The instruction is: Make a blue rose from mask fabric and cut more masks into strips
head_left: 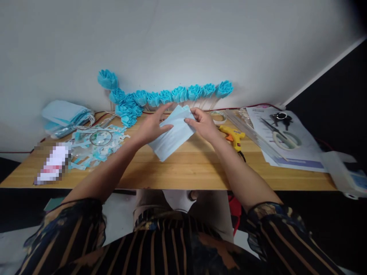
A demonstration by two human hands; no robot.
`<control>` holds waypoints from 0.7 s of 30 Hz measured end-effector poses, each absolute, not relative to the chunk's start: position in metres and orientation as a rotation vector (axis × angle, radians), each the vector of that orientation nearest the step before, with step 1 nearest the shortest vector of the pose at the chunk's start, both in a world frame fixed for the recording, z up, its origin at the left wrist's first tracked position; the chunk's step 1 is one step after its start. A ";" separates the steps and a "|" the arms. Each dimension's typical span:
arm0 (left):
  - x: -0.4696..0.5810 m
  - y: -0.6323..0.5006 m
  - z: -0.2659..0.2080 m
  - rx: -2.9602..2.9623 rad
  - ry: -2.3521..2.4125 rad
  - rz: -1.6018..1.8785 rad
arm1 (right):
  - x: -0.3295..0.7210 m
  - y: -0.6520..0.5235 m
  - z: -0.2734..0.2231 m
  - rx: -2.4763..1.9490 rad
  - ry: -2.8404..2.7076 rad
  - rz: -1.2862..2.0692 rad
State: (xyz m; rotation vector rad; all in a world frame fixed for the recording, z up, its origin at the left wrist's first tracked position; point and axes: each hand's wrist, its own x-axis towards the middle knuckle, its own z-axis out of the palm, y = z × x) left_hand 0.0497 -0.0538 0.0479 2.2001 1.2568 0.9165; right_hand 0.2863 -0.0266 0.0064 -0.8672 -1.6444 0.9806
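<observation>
Above the middle of the table, a light blue face-mask sheet (174,131) is held at a tilt; its upper end shows several layered edges. My right hand (202,123) pinches its upper right edge between thumb and fingers. On the other side, my left hand (153,125) has its thumb lying over the sheet, its index finger stretched upward and its other fingers partly hidden behind. Just beyond both hands stands a row of blue fabric flowers (165,96) along the wall, with more flowers (129,109) clustered at its left.
Blue and white scraps (91,147) surround a tape roll on the left, near stacked face masks (67,114) and a blurred-out phone-like object (53,163). To the right lie a yellow glue gun (235,136), another tape roll (219,117), clear glue sticks (255,133), scissors (285,139), keys (282,118) and papers (304,152).
</observation>
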 end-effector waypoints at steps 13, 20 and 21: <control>0.017 -0.039 0.007 1.721 1.459 1.277 | 0.288 -0.014 -0.007 -0.866 -1.457 1.054; 0.021 -0.030 0.003 1.396 1.153 1.507 | 0.286 -0.013 -0.015 -0.969 -1.422 1.150; 0.020 -0.031 -0.001 1.363 1.090 1.446 | 0.286 -0.013 -0.016 -0.987 -1.414 1.137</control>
